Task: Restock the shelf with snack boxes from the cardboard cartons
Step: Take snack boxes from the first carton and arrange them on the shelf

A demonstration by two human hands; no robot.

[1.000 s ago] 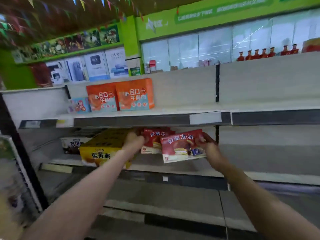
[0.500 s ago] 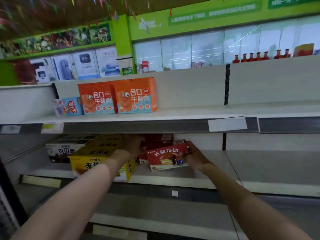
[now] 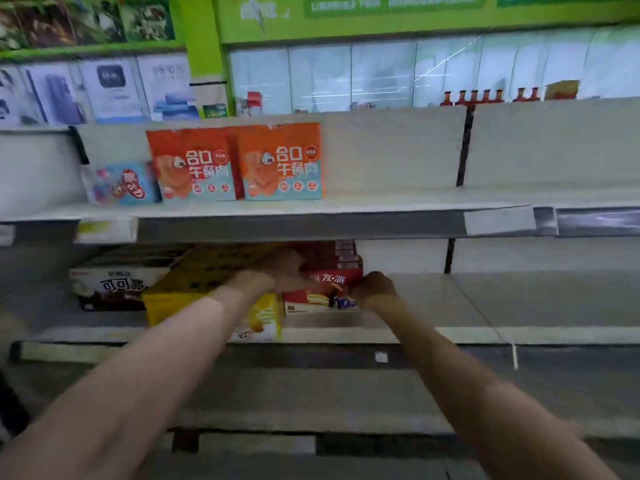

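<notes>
While red snack box sits on shelf: right hand grips right end, left hand blurred, hold indeterminate. Likely light, stiff carton; grasp ends, not crushable faces.

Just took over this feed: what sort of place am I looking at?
Most likely a small grocery shop: tiered retail shelves with price-tag strips, boxed snacks such as the red pie box, and bottles shelved behind.

Both my arms are bare and stretched forward, converging toward the middle. My left hand is blurred; its fingers reach over a red box, though whether they grip it I cannot tell. My right hand is knuckles-up, fingers curled round that box's right end.
</notes>
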